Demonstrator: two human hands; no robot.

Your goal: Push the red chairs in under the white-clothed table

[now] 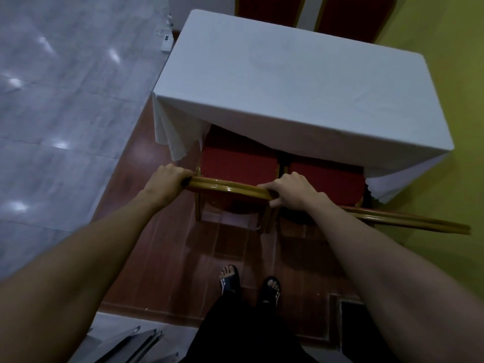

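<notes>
We see a white tablecloth (296,85) of smooth matt cloth, hanging in soft folds at its corners. The near red chair (237,163) has a seat of woven red fabric with a fine dotted pattern, matt in look, and a top rail (227,186) in glossy golden-brown lacquer that catches highlights. The second red chair (327,176) beside it shows the same fabric and the same shiny rail. The floor (230,247) under them is polished reddish-brown tile, reflective. To the left, grey tile (52,100) shines with bright light spots.
</notes>
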